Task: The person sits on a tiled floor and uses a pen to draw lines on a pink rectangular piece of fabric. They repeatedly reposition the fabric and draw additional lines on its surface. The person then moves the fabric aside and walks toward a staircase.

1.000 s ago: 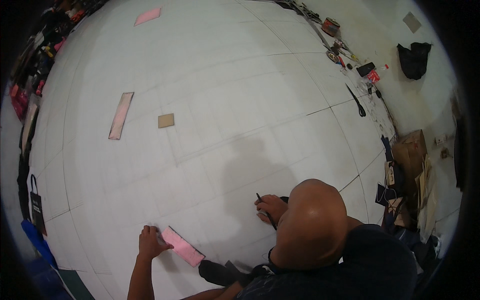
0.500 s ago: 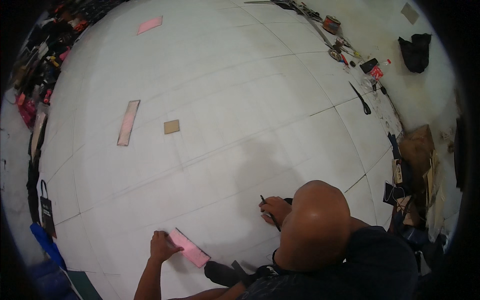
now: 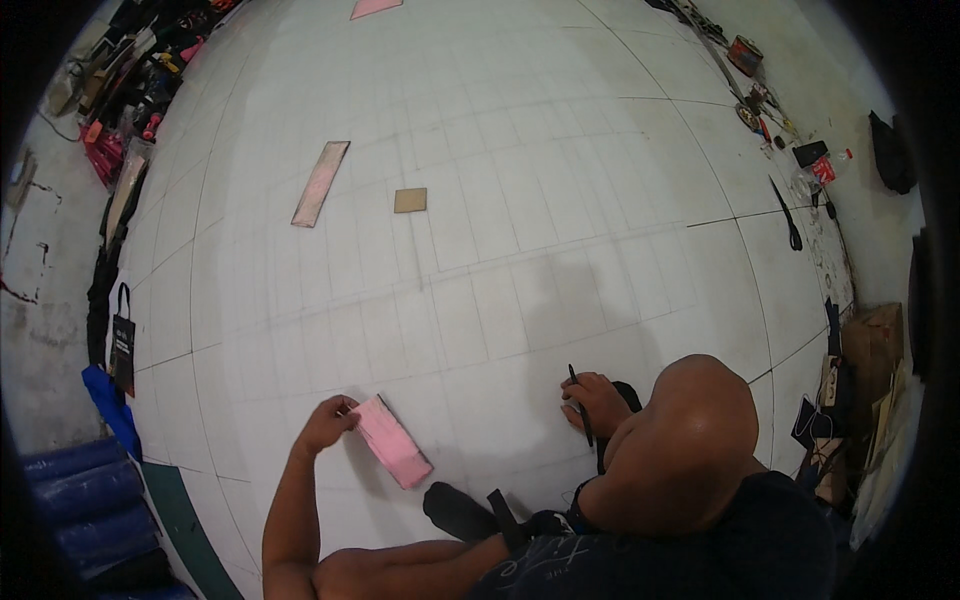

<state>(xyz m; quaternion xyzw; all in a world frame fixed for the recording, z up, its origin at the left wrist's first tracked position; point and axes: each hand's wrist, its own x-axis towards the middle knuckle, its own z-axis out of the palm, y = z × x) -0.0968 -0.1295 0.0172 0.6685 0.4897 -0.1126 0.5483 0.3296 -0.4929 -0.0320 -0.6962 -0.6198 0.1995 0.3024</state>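
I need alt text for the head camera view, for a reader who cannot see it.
A person sits on a large white sheet marked with grid lines, the left hand touching a pink rectangular template and the right hand holding a black pen. Two brown cardboard pieces lie farther away.

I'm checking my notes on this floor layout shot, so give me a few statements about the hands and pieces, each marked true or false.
1. The left hand touches the pink rectangular template. True.
2. The right hand holds a thin dark pen. True.
3. The pink template lies on a wooden table. False: it lies on the white gridded sheet on the floor.
4. The small brown cardboard square sits under the right hand. False: it lies far off, beside the long narrow pinkish-brown strip.
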